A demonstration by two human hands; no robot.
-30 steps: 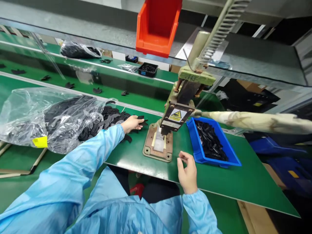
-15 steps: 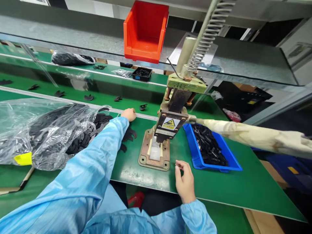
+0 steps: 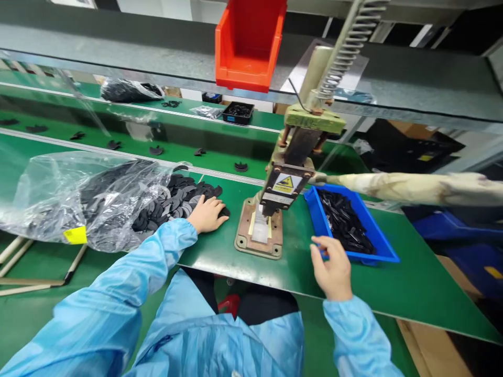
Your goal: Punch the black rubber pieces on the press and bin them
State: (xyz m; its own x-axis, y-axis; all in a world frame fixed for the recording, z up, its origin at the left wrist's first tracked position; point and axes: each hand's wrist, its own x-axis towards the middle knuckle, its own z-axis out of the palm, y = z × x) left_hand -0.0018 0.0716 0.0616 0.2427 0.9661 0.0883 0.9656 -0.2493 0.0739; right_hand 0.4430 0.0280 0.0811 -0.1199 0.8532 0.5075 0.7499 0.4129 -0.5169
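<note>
My left hand (image 3: 207, 213) lies flat, fingers apart, on a pile of flat black parts (image 3: 184, 195) spilling from a clear plastic bag (image 3: 78, 199). My right hand (image 3: 333, 267) hovers with curled fingers at the front left corner of a blue bin (image 3: 387, 256) of small black pieces; whether it holds one is hidden. Between the hands stands a hand press (image 3: 288, 183) on a brown base plate (image 3: 245, 243), its ram down over a pale fixture. The press's cloth-wrapped lever (image 3: 412, 188) reaches to the right above the bin.
Behind the green bench, a green conveyor (image 3: 129, 137) carries single black parts, one (image 3: 240, 166) just left of the press. A red bin (image 3: 247, 42) hangs above it. A black tray (image 3: 238, 112) and another bag of parts (image 3: 128, 90) lie beyond. Blue crates (image 3: 456, 235) stand lower right.
My left hand went out to the conveyor's edge with a black part, left it there and came back onto the pile. My right hand moved right, up to the blue bin.
</note>
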